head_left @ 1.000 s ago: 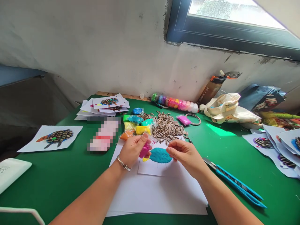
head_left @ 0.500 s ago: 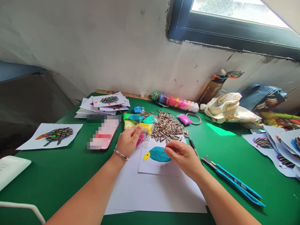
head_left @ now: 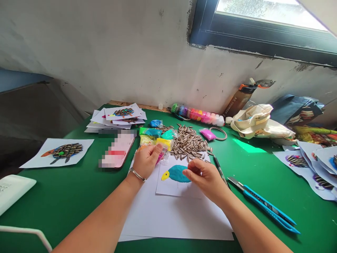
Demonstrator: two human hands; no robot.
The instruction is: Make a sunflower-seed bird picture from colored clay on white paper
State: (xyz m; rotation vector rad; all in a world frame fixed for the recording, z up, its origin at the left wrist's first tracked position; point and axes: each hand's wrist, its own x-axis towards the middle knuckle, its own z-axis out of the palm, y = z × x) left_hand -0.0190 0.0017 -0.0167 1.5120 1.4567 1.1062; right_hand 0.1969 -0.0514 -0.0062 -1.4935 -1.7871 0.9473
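My left hand (head_left: 147, 159) is closed, thumb pressed against curled fingers, beside the bagged clay packets; whatever it grips is hidden. A magenta packet (head_left: 159, 158) shows just past its fingertips, and I cannot tell if they touch it. My right hand (head_left: 206, 175) pinches thumb and forefinger together at the right end of a blue clay body (head_left: 178, 173); nothing I can name shows in the pinch. That body has a yellow clay head (head_left: 165, 175) with a dark eye, and thin drawn legs below. It lies on a small white paper (head_left: 168, 189) over larger sheets (head_left: 173, 221).
Sunflower seeds (head_left: 188, 142) lie heaped behind the paper. A pen (head_left: 219, 168) and a blue utility knife (head_left: 268, 203) lie at right. A phone (head_left: 122, 149) and seed-covered pictures (head_left: 67, 153) are at left. A bottle (head_left: 238, 100) and a cloth bag (head_left: 252, 121) stand behind.
My right hand has shifted slightly left over the blue clay body. My left hand has moved slightly, covering more of the magenta packet. The whole view has drifted a little.
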